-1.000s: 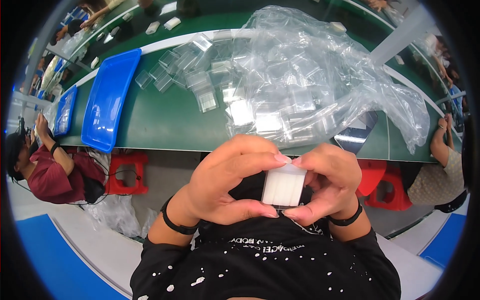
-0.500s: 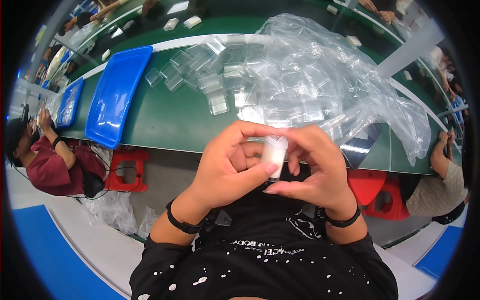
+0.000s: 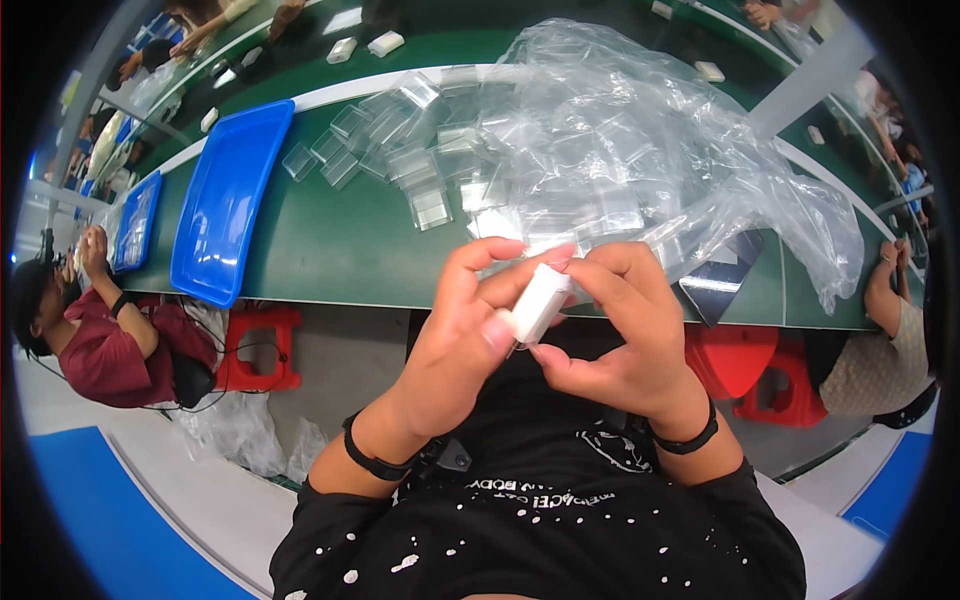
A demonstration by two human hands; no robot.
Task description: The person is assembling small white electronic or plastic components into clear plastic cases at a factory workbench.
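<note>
Between my two hands, in front of the bench's near edge, is a small white box-shaped item (image 3: pixel 541 303), tilted to the right at its top. My left hand (image 3: pixel 465 335) is closed on it, the thumb lying along its left side. The fingers of my right hand (image 3: pixel 625 335) pinch its upper right end, and the right thumb lies by its lower end. What lies under the fingers is hidden. Just beyond my hands, clear plastic cases (image 3: pixel 430 205) lie in a loose pile on the green bench (image 3: pixel 330 235).
A large clear plastic bag (image 3: pixel 620 120) covers part of the pile. A blue tray (image 3: pixel 215 230) lies to the left, and a dark flat panel (image 3: pixel 722 280) to the right. A co-worker in a red shirt (image 3: pixel 120 345) sits at far left. Red stools (image 3: pixel 262 350) stand below the bench.
The white item has turned from nearly upright to leaning right. My left hand has shifted its fingers, and my right fingers have closed in on the item's top end.
</note>
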